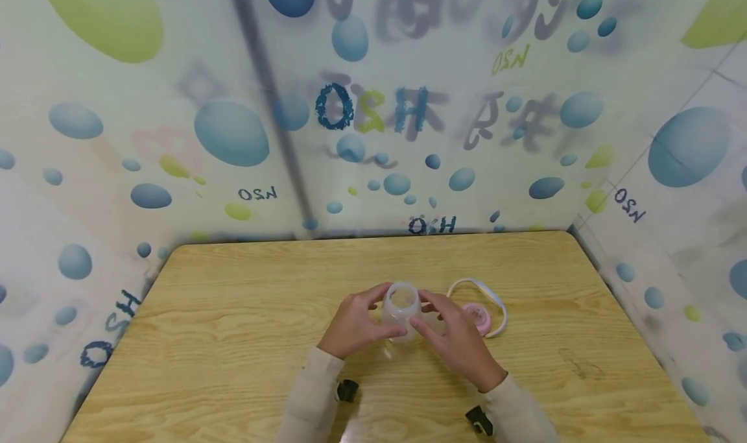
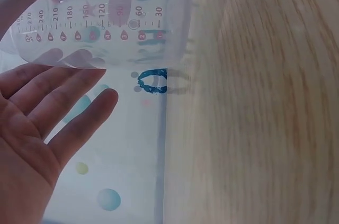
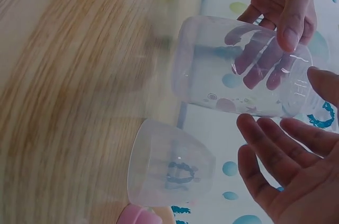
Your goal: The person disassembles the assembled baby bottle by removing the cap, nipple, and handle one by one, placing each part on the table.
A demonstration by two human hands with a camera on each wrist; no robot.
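Between both hands stands a clear plastic baby bottle (image 1: 401, 314) without a lid, its open neck facing up. Red measuring marks run down its side in the left wrist view (image 2: 95, 23). My left hand (image 1: 357, 323) grips it, thumb on the near side and fingers behind the wall. On the other side, my right hand (image 1: 458, 339) holds it near the neck with thumb and fingertips, the lower fingers loosely spread in the right wrist view. A translucent cap (image 3: 169, 166) stands on the table beside the right hand; that hand largely hides it from the head view.
Right of the right hand lies a pink round piece (image 1: 478, 318) with a pale looped strap (image 1: 496, 297). The wooden table (image 1: 245, 313) backs onto a wall (image 1: 373, 170) patterned with blue and green dots. Small black clips (image 1: 347, 391) sit by both sleeves.
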